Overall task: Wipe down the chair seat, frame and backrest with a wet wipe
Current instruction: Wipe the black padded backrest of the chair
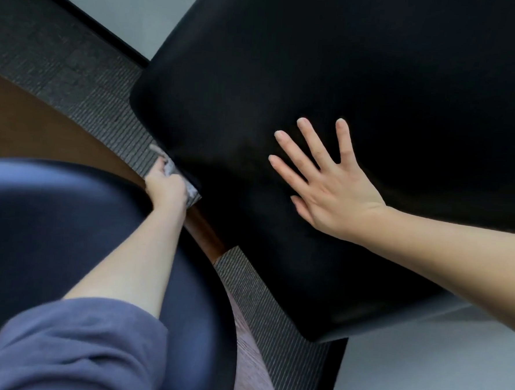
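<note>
So, a big black chair (348,64) is seen from above, filling most of the view. It's so dark that seat and backrest can't really be told apart. The right hand (334,196) is laid flat on the chair's broad black surface, palm down, with fingers (311,140) straight and spread well apart and the thumb out to the side. Nothing is held in it.

The wipe (170,167) is found over at the chair's left edge, low down, pressed against the rim, with the carpet (105,107) seen just beyond. It's a crumpled greyish-white thing, gripped by the left hand (166,187), whose fingers are curled round it. A bit of wipe is seen sticking out above the hand and another bit below. How each finger is placed can't be told, since the hand is seen from the back.

The left arm is stretched across a second chair (52,227), a dark blue-black one with a rounded seat, blurred at the lower left. A purple-blue sleeve (69,349) is bunched around the elbow. The right forearm is bare.

Under it all, grey ribbed carpet is seen, with a brown surface (28,126) at the left and a pale floor (420,370) at the lower right.
</note>
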A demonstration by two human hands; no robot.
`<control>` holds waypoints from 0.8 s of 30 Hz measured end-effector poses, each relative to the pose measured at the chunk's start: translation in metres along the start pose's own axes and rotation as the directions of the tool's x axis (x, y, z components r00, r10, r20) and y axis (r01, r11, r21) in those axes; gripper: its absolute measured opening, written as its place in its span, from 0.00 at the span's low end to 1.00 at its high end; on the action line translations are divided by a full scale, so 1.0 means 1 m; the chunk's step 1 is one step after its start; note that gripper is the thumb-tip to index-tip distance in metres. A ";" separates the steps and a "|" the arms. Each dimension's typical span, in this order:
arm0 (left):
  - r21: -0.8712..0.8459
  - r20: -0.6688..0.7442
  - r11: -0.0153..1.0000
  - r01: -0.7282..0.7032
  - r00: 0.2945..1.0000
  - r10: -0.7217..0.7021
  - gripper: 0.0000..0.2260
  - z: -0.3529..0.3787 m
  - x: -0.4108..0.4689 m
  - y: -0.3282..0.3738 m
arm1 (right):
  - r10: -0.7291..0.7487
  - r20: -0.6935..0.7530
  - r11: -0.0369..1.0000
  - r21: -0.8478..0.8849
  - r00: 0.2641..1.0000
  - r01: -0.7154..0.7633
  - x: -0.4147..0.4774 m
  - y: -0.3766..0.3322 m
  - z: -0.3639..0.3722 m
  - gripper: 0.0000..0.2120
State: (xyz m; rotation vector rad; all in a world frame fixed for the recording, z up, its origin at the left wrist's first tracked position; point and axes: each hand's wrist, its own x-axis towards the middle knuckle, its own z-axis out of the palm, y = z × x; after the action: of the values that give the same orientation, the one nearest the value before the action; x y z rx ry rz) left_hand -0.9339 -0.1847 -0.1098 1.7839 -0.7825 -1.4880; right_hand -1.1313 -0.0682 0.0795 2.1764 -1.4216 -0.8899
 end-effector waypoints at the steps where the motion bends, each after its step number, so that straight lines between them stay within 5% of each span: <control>1: -0.014 0.014 1.000 0.026 1.000 -0.026 0.24 0.002 -0.009 -0.005 | -0.001 -0.001 1.000 0.003 1.000 0.001 0.000 0.000 0.000 0.32; 13: 0.175 0.188 0.967 0.184 0.958 -0.216 0.26 0.016 -0.134 -0.111 | 0.004 -0.044 1.000 -0.023 0.999 -0.005 -0.003 -0.002 0.001 0.32; 18: 0.126 0.235 0.925 0.360 0.894 -0.380 0.24 0.018 -0.223 -0.139 | 0.007 -0.077 1.000 0.000 0.997 -0.007 -0.003 0.001 0.001 0.31; 24: 0.155 0.296 0.907 0.392 0.857 -0.421 0.21 0.013 -0.279 -0.147 | -0.002 -0.104 1.000 0.021 0.995 0.004 -0.005 0.001 0.002 0.30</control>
State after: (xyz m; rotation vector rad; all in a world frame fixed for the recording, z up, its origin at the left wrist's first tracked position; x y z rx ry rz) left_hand -0.9892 0.1234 -0.0681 1.8777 -0.6570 -2.0969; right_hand -1.1347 -0.0641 0.0805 2.2070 -1.3843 -0.7539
